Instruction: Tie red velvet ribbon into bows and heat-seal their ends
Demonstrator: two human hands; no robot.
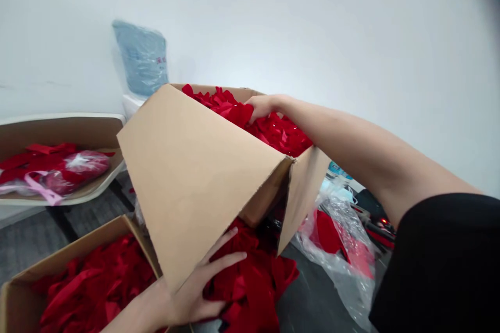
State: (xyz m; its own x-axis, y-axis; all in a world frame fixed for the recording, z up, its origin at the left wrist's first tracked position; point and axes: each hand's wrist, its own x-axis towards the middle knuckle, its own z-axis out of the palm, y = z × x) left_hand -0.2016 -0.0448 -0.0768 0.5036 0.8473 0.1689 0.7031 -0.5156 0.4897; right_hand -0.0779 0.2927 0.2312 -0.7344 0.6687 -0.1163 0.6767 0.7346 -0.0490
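Observation:
A large cardboard box with its flaps folded outward is heaped with red fabric pieces. My right hand reaches over its far side, fingers closed on a red fabric piece at the top of the heap. Below the near flap, my left hand has its fingers spread against a pile of red fabric. The flap covers part of that hand and wrist. Some of the red pieces in the box have small shiny spots.
At lower left stands another cardboard box filled with red fabric. A white-rimmed table carries red items in clear plastic. Behind it is a wrapped blue water jug. A clear plastic bag with red pieces lies at right.

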